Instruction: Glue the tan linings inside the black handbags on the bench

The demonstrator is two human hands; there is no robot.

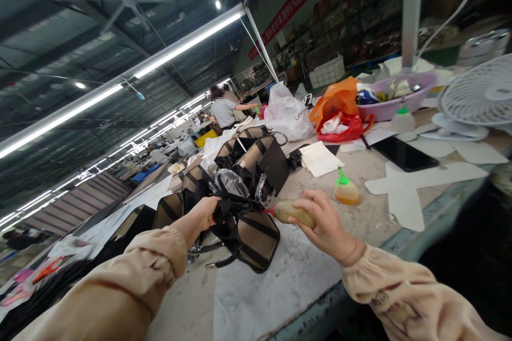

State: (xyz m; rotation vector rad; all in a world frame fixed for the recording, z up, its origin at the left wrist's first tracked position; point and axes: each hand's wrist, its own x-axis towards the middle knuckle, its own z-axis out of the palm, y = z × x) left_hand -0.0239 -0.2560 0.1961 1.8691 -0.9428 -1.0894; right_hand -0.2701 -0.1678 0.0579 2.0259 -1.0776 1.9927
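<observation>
The near edge of the surface (184,298) slanted from the bottom middle up toward the right, a white sheet (272,293) spread beside it. Above that edge, the right hand (318,218) was wrapped around a cloudy squeeze bottle (294,213), its red nozzle pointing left. The left hand (206,212) had its fingers closed on bunched black fabric (234,208) at a tan-lined black bag (258,240); whether the nozzle touched the fabric could not be told. The bag's rounded lower corner reached over the sheet, leaving a stretch of paper between it and the near edge.

Right of the right hand, a gap of surface separated it from a white cross-shaped piece (404,192) near the edge. Just beyond the hand stood a green-tipped bottle (347,193). Farther, a smartphone (404,153) lay right of a paper pad (321,159). More black bags (276,162) crowded the left. At the far side were a white plastic bag (286,114), a lilac basin (426,88) and a white fan (480,93).
</observation>
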